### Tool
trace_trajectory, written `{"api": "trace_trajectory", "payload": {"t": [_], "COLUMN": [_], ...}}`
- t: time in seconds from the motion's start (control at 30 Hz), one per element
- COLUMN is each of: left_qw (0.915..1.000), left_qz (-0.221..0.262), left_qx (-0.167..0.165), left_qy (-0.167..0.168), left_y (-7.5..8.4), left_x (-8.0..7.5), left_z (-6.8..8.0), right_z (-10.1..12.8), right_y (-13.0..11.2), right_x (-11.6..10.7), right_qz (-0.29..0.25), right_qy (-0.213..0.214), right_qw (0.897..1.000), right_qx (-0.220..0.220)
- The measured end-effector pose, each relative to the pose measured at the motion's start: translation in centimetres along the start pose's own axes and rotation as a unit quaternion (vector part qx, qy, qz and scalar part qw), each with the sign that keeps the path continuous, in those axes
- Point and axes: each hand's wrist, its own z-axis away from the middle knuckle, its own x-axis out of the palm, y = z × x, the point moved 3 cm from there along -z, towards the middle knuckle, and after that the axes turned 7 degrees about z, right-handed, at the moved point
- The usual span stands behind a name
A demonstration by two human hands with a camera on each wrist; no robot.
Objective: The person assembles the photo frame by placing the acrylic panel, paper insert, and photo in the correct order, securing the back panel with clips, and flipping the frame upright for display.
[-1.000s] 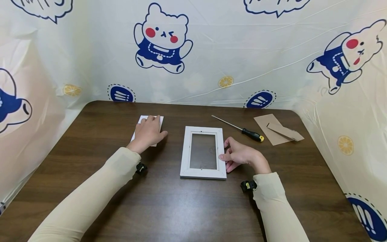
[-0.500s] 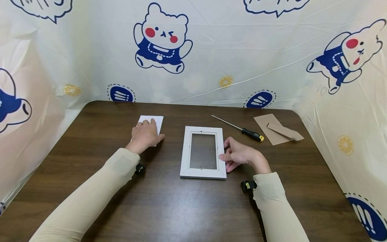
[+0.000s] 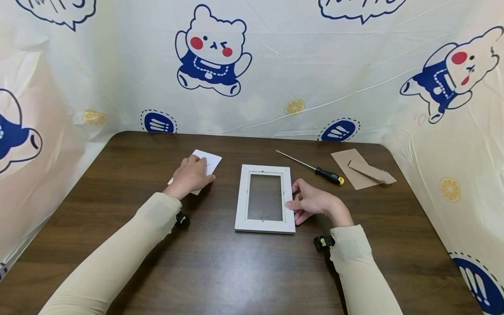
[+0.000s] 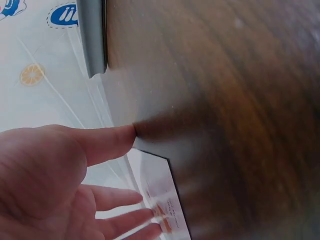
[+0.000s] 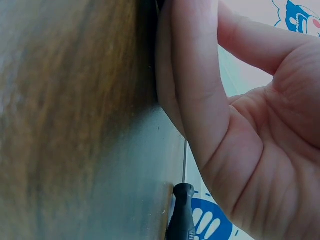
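White frame [image 3: 264,199], both your hands working.
Your left hand [image 3: 190,176] is pressing flat, fingers straight, on the paper [image 3: 210,161]; the wrist view is showing printing there. Your right hand [image 3: 313,201] is pinching the frame's edge.

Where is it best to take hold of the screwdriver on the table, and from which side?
Probably grip the screwdriver at its thick black-and-yellow handle, coming from above with fingers across it. It lies flat on the table, thin shaft pointing away to the left, with free space on both sides.

White frame [image 3: 264,199], dark wood table [image 3: 236,271]
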Motion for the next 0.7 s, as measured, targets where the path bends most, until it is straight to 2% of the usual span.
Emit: {"api": "trace_trajectory", "payload": {"t": [0.7], "left_qw": [0.9988], "left_qz": [-0.015], "left_qx": [0.044], "left_qy": [0.016], "left_y": [0.43], "left_x": [0.36], "left_z": [-0.3], "right_z": [-0.03], "right_y": [0.04], "right_x": [-0.04], "right_qz": [-0.001], "right_qy": [0.001], "right_qw": [1.0], "right_qx": [-0.001]}}
